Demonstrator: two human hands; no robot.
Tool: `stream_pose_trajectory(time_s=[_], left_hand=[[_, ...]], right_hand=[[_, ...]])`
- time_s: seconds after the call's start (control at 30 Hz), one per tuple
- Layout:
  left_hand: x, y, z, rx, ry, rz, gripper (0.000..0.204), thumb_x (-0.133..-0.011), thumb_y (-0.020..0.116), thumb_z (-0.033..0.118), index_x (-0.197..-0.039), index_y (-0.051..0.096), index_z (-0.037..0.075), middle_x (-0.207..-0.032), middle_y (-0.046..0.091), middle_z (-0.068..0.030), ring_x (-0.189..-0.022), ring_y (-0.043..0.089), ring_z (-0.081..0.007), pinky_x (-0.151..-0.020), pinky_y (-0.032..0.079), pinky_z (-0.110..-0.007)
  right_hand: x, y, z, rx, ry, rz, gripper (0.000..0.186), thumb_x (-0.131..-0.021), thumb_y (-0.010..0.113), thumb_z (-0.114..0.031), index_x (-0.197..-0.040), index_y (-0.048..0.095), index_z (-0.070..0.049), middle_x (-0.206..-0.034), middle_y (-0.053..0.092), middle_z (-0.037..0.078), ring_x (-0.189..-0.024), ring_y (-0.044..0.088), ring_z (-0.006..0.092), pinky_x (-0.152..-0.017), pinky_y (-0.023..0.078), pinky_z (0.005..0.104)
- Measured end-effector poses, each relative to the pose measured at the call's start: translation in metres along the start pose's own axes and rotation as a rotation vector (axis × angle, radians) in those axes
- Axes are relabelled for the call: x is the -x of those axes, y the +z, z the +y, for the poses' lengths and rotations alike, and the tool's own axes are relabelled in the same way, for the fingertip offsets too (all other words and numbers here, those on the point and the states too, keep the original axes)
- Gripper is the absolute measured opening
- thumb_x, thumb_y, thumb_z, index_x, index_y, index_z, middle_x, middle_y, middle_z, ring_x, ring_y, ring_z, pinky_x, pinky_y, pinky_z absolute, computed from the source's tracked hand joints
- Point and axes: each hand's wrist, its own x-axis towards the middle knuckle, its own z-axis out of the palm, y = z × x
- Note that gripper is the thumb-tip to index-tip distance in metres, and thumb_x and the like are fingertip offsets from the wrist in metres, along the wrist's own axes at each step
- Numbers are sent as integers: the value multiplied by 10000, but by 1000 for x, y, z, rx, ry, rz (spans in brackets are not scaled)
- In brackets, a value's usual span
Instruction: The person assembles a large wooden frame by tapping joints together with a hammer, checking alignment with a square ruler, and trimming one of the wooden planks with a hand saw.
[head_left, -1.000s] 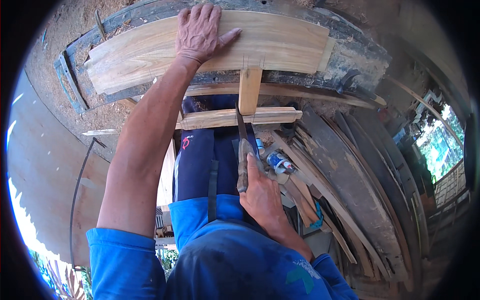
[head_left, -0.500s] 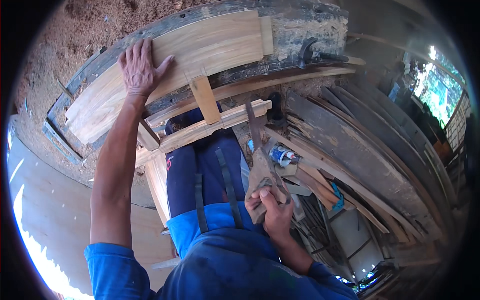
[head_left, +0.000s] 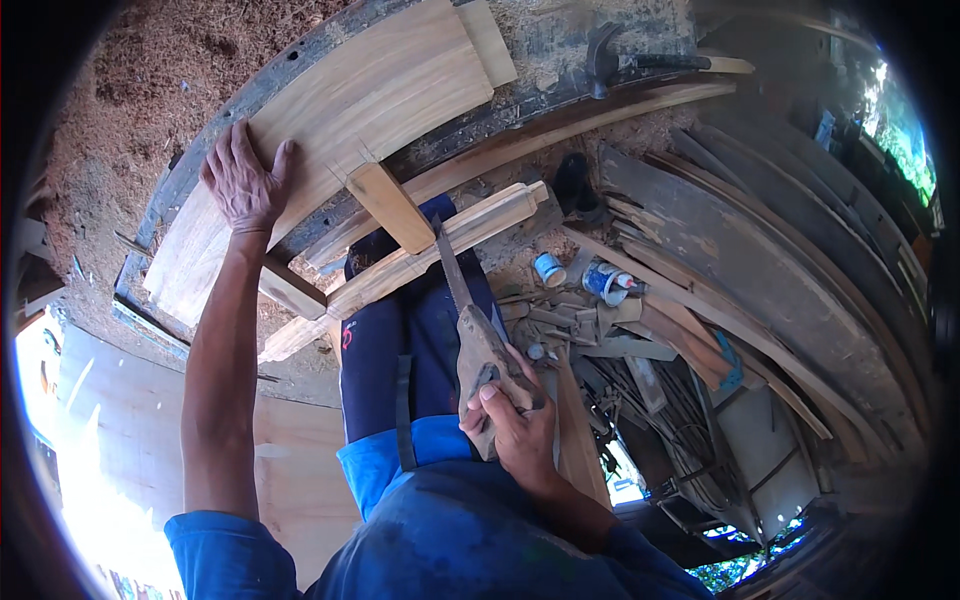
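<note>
My left hand (head_left: 245, 185) lies flat on a wide pale wooden board (head_left: 385, 90), fingers stretched out. My right hand (head_left: 515, 425) is wrapped around the worn wooden handle of a handsaw (head_left: 483, 345). Its narrow blade points up and away, and its tip lies against or just over a long wooden rail (head_left: 480, 222) across my thighs. A short crosspiece (head_left: 388, 208) joins this rail and reaches to the board's near edge. A second, darker crosspiece (head_left: 292, 288) meets the rail farther left. Whether the saw teeth touch wood cannot be made out.
A claw hammer (head_left: 645, 62) rests on the dark workbench (head_left: 545, 85) at the far right. Small cans (head_left: 602, 282) and offcuts lie right of my legs. Long planks (head_left: 740, 235) are stacked farther right. Sawdust (head_left: 150, 90) covers the ground at the far left.
The saw has swung left, its blade moving from beside the rail's right end to near the crosspiece. My left hand stays flat on the board. The view has shifted somewhat.
</note>
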Motion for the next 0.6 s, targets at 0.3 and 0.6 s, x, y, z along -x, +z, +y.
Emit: stream_pose_trajectory(time_s=[0.3, 0.6], left_hand=[[0, 2, 0, 9, 10, 18, 737, -870, 624, 573, -1375, 491, 53, -1289, 549, -166, -1231, 497, -329, -1068, 298, -479], [5, -4, -6, 29, -59, -18, 714, -877, 607, 578, -1358, 497, 63, -1300, 538, -163, -1256, 469, -325, -1080, 274, -493]], right_hand=[[-51, 16, 8, 71, 77, 14, 569, -917, 608, -41, -1444, 402, 16, -698, 638, 89, -533, 628, 129, -495, 531, 283], [-58, 23, -6, 232, 91, -89, 593, -945, 569, -58, -1465, 318, 76, -726, 633, 80, -553, 602, 127, -565, 538, 281]])
